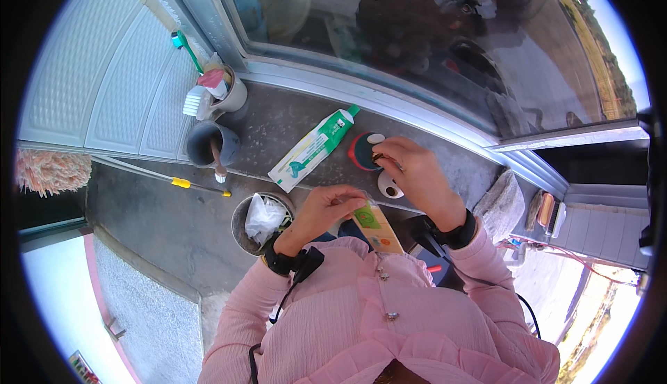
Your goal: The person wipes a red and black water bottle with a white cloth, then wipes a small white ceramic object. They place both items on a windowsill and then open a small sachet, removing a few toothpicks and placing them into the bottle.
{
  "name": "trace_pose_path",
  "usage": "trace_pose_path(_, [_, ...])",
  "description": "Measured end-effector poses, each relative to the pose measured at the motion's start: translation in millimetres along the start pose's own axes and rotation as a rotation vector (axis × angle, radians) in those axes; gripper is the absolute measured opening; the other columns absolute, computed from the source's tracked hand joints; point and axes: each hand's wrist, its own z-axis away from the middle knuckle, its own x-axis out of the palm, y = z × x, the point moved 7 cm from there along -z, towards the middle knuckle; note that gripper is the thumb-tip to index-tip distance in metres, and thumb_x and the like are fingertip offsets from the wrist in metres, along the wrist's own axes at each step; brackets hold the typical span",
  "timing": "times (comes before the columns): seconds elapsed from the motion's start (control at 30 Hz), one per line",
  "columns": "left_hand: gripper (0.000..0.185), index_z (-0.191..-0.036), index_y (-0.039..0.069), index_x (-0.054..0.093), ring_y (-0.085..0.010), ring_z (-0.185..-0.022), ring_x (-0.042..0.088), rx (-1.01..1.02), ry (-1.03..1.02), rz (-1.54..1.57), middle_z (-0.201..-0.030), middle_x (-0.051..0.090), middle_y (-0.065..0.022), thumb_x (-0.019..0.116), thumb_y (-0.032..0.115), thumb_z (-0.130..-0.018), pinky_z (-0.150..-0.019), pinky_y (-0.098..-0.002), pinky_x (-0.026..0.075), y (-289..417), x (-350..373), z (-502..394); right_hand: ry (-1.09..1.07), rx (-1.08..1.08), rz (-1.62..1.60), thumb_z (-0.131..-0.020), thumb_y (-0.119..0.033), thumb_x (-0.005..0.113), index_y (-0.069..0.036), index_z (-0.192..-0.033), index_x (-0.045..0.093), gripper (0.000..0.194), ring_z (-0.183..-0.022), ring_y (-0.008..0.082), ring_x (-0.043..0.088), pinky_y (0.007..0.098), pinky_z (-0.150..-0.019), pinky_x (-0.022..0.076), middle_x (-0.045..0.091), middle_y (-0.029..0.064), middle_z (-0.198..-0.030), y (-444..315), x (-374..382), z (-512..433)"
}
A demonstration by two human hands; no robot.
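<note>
My left hand point(333, 209) pinches the top of a flat packet point(378, 227) with green and orange print, held in front of my chest. Over the ledge, my right hand point(414, 173) has thumb and fingertips closed on a small dark item point(376, 157), too small to name. Just beneath those fingers sits a round dark green and red object point(359, 149), partly covered by the hand. A white round piece with a dark spot point(390, 185) shows beside it. To the left on the same ledge lies a green and white toothpaste tube point(315, 147).
A cup point(237, 97) with a toothbrush point(187, 50) and a white brush stands by the window frame. Near it is a grey cup point(208, 144) holding a brush. Below are a bin point(245, 238) with white plastic and a mop pole point(151, 173). A grey cloth point(500, 201) lies right.
</note>
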Motion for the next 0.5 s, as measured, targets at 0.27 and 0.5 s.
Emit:
trace_pose_path(0.27, [0.019,-0.106,0.001,0.074,-0.0033,-0.067,0.058,0.000,0.000,0.013,-0.083,0.070,0.0008,0.071,0.015,-0.095,-0.062,-0.0209,0.047,-0.3,1.3,-2.4,0.069,-0.006,-0.016,-0.087,-0.010,0.072,-0.005,-0.100,0.071,0.013,-0.081,0.0340,0.068,0.0392,-0.070,0.0552,0.069,0.0115,-0.098,1.8,-3.8,1.4])
trace_pose_path(0.5, [0.018,-0.107,0.001,0.073,-0.0032,-0.068,0.058,0.001,0.001,0.023,-0.084,0.071,0.0006,0.071,0.014,-0.095,-0.063,-0.0210,0.047,1.1,1.4,-2.3,0.055,0.150,-0.102,-0.087,-0.007,0.073,-0.004,-0.100,0.071,0.014,-0.079,0.0297,0.070,0.0356,-0.068,0.0553,0.070,0.0110,-0.096,11.2,-9.9,14.0])
